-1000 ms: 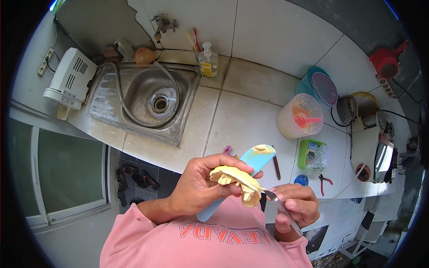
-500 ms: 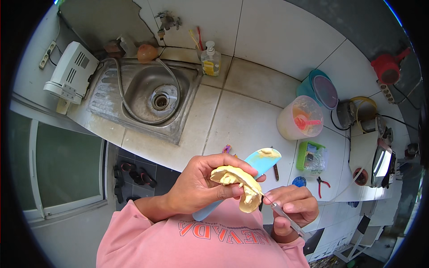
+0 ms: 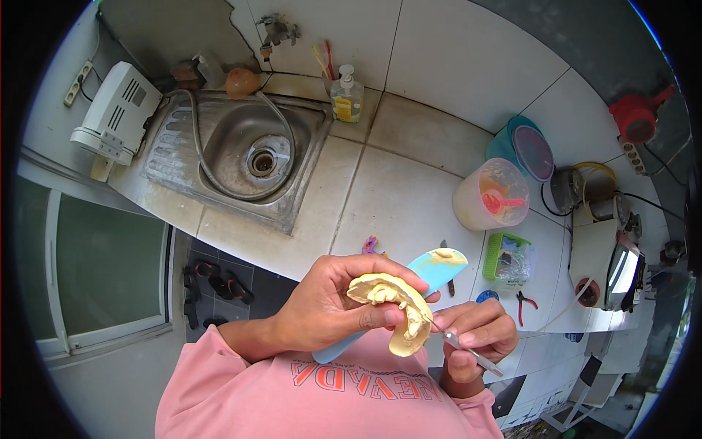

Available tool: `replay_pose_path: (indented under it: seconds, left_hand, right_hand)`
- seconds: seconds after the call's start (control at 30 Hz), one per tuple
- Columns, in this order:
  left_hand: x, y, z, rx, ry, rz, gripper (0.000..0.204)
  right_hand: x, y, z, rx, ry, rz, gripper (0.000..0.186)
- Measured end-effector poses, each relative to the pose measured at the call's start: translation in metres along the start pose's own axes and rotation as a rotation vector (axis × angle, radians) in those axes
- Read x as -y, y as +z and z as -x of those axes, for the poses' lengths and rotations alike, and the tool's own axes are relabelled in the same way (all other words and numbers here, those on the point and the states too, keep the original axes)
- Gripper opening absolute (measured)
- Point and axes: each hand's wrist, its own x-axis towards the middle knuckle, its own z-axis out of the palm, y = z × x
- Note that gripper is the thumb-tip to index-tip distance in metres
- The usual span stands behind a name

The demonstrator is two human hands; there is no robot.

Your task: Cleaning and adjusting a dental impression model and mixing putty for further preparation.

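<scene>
A pale yellow plaster dental cast, curved like a jaw arch, is gripped between the thumb and fingers of my left hand. The same hand also holds a light blue spatula, whose broad end carries a smear of yellow plaster and whose handle passes behind the cast. My right hand pinches a thin metal carving tool with a slim tip. That tip touches the cast's right side, or lies very close to it. Both hands are in front of my chest, at the counter's near edge.
A steel sink with a grey hose lies back left. Toward the right stand a translucent bucket with a red scoop, a green basket and red-handled pliers. A soap bottle stands by the wall.
The cast and spatula have shifted slightly right and down in my left hand. The carving tool has turned a little, its tip still at the cast's right side.
</scene>
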Motion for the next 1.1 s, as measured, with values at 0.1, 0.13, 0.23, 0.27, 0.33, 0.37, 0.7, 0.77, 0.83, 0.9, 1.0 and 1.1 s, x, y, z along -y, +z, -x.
replay_pose_path:
  seconds: [0.1,0.13,0.23,0.27,0.33,0.37,0.7,0.77,0.83,0.9,1.0,1.1]
  left_hand:
    - [-0.0007,0.0004,0.0002,0.007,0.000,0.004,0.034]
    - [-0.0011,0.0006,0.0003,0.010,0.003,0.008,0.034]
    - [-0.0075,0.0025,-0.0007,-0.009,-0.061,0.006,0.037]
    - [-0.0061,0.0019,-0.0010,-0.007,-0.062,0.007,0.037]
    - [-0.0021,0.0002,-0.0007,0.030,-0.001,-0.014,0.034]
    - [-0.0020,0.0000,-0.0007,0.031,-0.001,-0.014,0.034]
    - [0.0009,-0.0011,0.0003,0.048,-0.022,0.021,0.035]
    - [0.0014,-0.0016,0.0005,0.051,-0.023,0.024,0.035]
    - [0.0013,-0.0018,0.0004,0.049,-0.025,0.016,0.035]
    - [0.0005,-0.0007,0.0006,0.043,-0.024,0.014,0.035]
    - [0.0000,-0.0007,0.0012,0.030,-0.033,0.008,0.035]
    - [0.0000,0.0000,0.0012,0.024,-0.039,0.000,0.034]
  right_hand:
    - [-0.0003,-0.0004,0.0009,0.008,0.004,0.004,0.026]
    - [-0.0002,-0.0005,0.0013,0.006,0.008,0.000,0.026]
    - [0.0013,-0.0006,0.0027,0.002,0.023,0.007,0.027]
    - [0.0014,-0.0008,0.0029,0.000,0.022,0.008,0.027]
    - [0.0012,-0.0010,0.0034,0.008,0.006,0.020,0.027]
    - [0.0012,-0.0009,0.0031,0.008,0.006,0.020,0.027]
    - [-0.0004,0.0005,0.0018,0.016,-0.075,0.112,0.023]
    - [-0.0003,0.0003,0.0018,0.014,-0.076,0.116,0.022]
    - [0.0003,-0.0009,0.0009,0.044,-0.093,0.145,0.021]
    - [0.0004,-0.0003,0.0013,0.040,-0.105,0.161,0.020]
    - [0.0000,0.0005,0.0008,0.038,-0.131,0.179,0.020]
    - [-0.0015,0.0040,0.0022,0.007,-0.154,0.161,0.020]
